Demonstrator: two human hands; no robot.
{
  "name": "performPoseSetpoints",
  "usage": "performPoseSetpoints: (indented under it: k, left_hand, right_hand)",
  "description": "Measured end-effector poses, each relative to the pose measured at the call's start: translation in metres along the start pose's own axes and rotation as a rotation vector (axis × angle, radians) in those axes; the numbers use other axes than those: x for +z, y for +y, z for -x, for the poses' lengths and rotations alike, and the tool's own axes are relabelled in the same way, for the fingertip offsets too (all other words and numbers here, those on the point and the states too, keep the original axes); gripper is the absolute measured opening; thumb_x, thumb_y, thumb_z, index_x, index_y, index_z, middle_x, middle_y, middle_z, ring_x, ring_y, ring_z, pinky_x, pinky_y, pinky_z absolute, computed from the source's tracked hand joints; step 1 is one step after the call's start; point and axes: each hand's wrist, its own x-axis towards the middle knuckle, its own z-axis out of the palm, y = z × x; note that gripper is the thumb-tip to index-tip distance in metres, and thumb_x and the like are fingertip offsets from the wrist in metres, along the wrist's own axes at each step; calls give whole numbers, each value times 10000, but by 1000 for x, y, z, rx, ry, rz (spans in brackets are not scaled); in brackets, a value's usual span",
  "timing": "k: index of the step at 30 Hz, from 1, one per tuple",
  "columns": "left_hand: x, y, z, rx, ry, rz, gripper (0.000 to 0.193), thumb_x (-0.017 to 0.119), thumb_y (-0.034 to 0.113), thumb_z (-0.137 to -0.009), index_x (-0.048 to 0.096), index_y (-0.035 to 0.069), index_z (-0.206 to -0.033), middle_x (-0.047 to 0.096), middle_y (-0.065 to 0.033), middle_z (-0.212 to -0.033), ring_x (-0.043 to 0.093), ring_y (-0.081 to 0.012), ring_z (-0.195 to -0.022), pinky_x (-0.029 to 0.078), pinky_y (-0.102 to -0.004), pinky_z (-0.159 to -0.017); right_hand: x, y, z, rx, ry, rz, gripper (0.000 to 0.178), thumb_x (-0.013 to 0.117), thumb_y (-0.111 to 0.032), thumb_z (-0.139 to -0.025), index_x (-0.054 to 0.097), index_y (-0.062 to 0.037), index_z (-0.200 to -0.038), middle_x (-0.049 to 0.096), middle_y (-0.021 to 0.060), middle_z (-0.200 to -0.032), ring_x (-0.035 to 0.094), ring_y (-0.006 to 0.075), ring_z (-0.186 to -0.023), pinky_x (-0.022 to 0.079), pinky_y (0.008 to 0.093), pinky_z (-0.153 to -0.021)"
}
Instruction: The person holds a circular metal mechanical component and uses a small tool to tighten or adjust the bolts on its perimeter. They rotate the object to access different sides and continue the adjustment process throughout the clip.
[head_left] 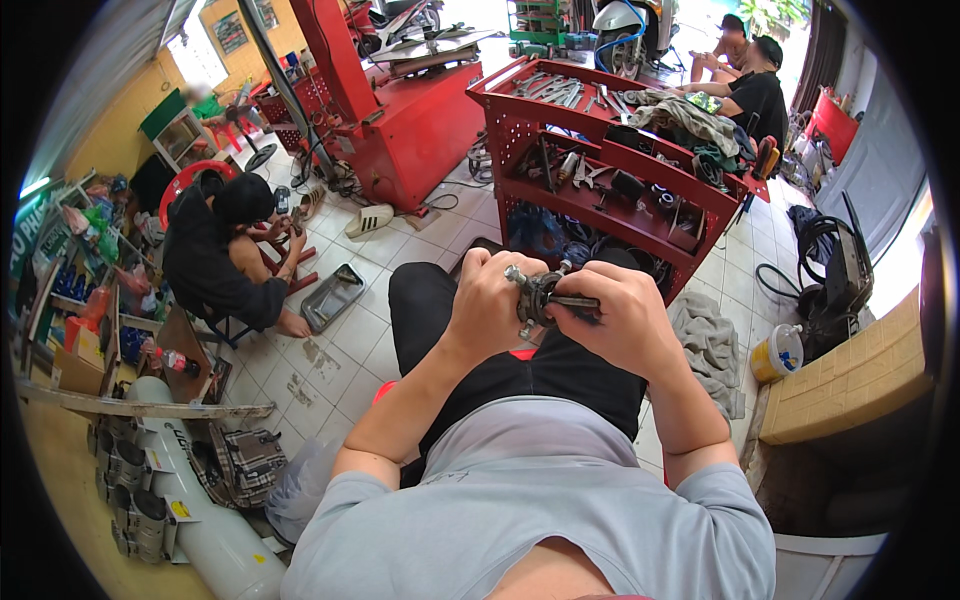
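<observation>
Above my lap, my left hand (488, 305) is closed around a dark, ring-shaped metal part (536, 296) with bright bolts sticking out of its sides. My right hand (632, 312) pinches a slim grey metal tool (577, 301), which lies against the right side of that part. The tool's exact kind cannot be made out, since my fingers cover much of it. Both hands are close together, thumbs toward the part. My knees in black trousers (430, 310) are just beneath.
A red tool cart (545, 120) with wrenches and rags stands ahead. A seated person in black (215, 245) works at the left beside a metal tray (333, 297). Grey cloth (705, 345) lies on the tiles at right, near a white bucket (777, 354). A white cylinder (205, 510) is lower left.
</observation>
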Motion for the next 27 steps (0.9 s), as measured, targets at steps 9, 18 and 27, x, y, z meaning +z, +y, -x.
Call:
performPoseSetpoints:
  k: [9,18,27]
  left_hand:
    - [0,-2,0,3,-39,6,371,747,222,-609,618,112,-939,660,0,-878,610,-206,-810,349,-386,-775]
    - [2,-4,2,-5,-38,46,373,758,187,-595,623,110,-934,662,1,-880,619,-200,-823,350,-379,-771]
    - [1,-3,1,-33,-40,42,350,762,176,-602,625,113,-918,667,-1,-877,615,-204,-794,346,-375,-774]
  right_hand:
    - [-2,0,-1,-9,-30,-1,215,792,-117,-713,683,-52,-887,616,81,-745,628,276,-632,494,353,-557]
    - [-1,3,-1,-14,-50,-14,190,774,-154,-737,676,-71,-878,632,64,-760,638,265,-633,503,352,-563]
    - [1,1,-2,113,-47,-120,167,758,-119,-762,679,-42,-886,661,93,-797,680,264,-683,534,330,-606]
